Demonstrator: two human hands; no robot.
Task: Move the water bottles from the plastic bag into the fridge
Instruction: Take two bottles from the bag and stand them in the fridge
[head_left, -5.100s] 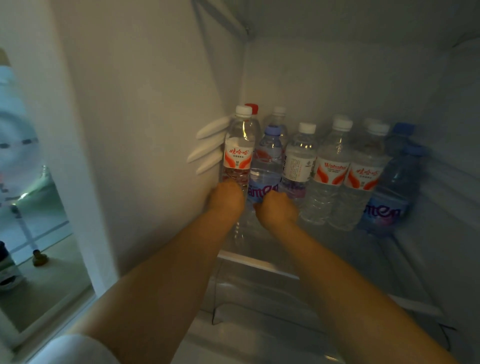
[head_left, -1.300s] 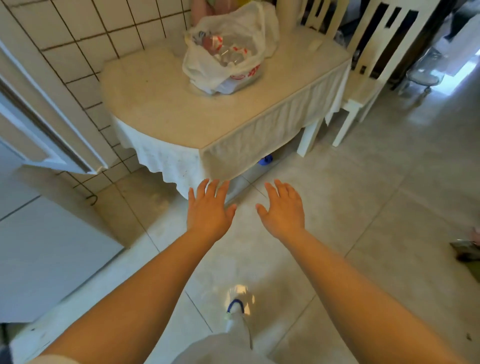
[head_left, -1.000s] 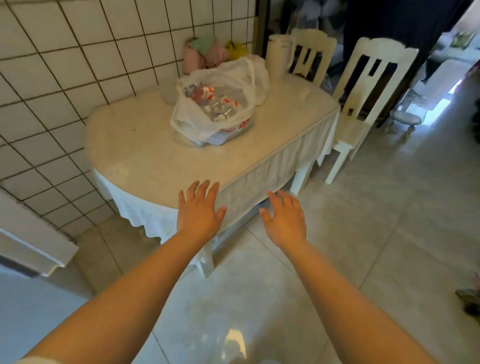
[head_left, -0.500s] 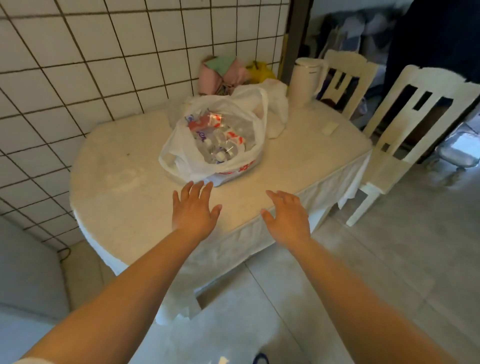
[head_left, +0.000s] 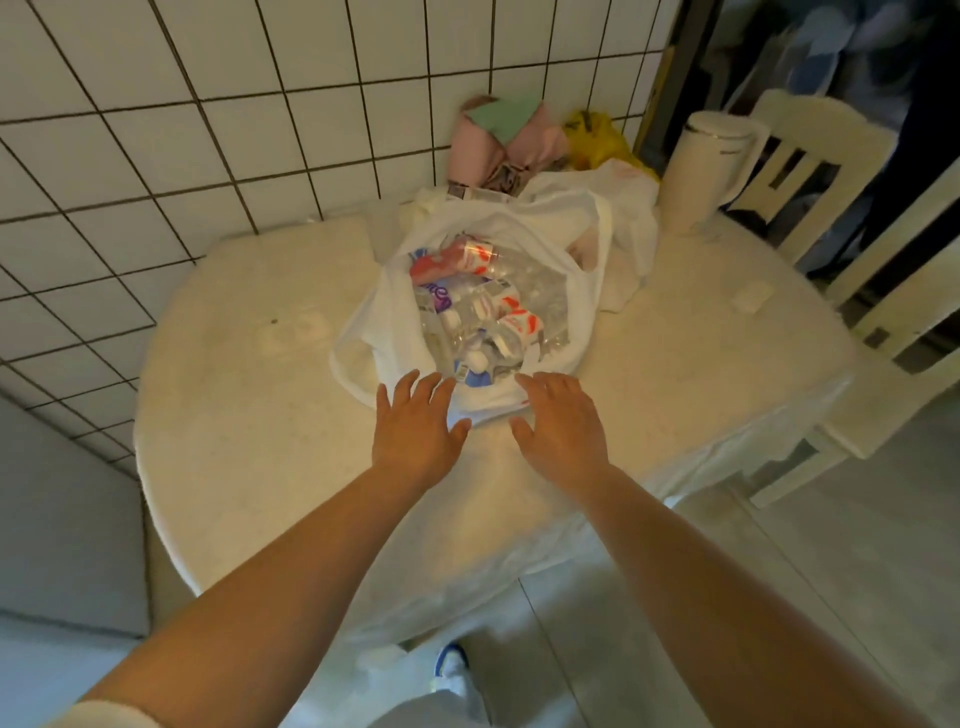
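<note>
Bottles of water (head_left: 483, 317), several, lying jumbled on their sides inside a white plastic bag (head_left: 384, 322) whose mouth gapes upward; red-and-white labels on most, one purple. Bag sits toward the wall side of a round table (head_left: 234, 415) under a pale cloth.

Handling, judged: each bottle full and so moderately heavy; thin clear walls will give under a squeeze, and smooth plastic may slip. Best hold is probably round the labelled waist or the neck just below the cap (caps of the nearest ones point toward the person). Bag film is limp, offers no support, and may snag or lift with a bottle.

Left hand (head_left: 418, 428): fingers straight and spread, holding nothing, at the bag's near rim.
Right hand (head_left: 563, 421): fingers slightly bent, holding nothing, just beside the same rim; whether either touches the film cannot be told.

Room: bare tabletop on the left and near sides; tiled wall (head_left: 208, 104) close behind; white kettle (head_left: 709, 171) and chairs (head_left: 831, 171) on the right; table edge near the person's body.
</note>
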